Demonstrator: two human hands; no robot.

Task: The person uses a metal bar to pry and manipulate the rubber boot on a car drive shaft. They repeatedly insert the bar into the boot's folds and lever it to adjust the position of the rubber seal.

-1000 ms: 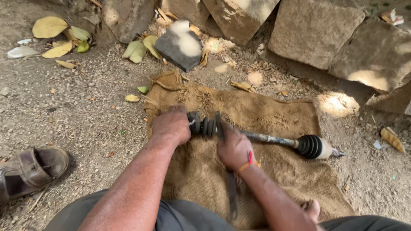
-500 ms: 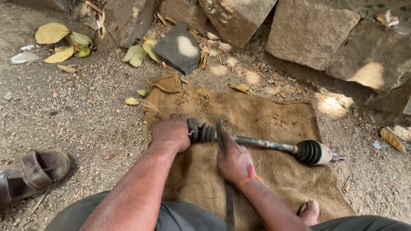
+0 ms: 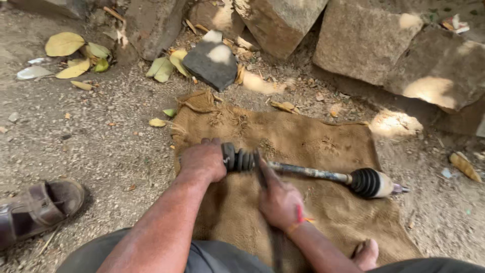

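— Head view shows your axle shaft (image 3: 308, 173) lying on the brown sack (image 3: 303, 136), in the middle of the frame. Which way does it run?

— Its long axis goes almost left to right, and it drops a little toward the right side. The near rubber boot (image 3: 238, 159) is at the left end, just beside your left hand (image 3: 203, 161). The far rubber boot (image 3: 366, 182), with its pale metal end, is at the right, well apart from both your hands.

— So which hand is nearer to it?

— Your left hand is on it. It is clenched over the left end of the shaft, touching the ribbed boot. Your right hand (image 3: 280, 202) is below the bare rod, in the lower middle of the frame, and it is closed around a thin dark tool (image 3: 261, 169). The tool points up the frame and meets the shaft just right of the near boot. I cannot tell what kind of tool it is, because it is blurred.

— How does the shaft look?

— The rod is thin, grey and dusty. Both boots are black and ribbed.
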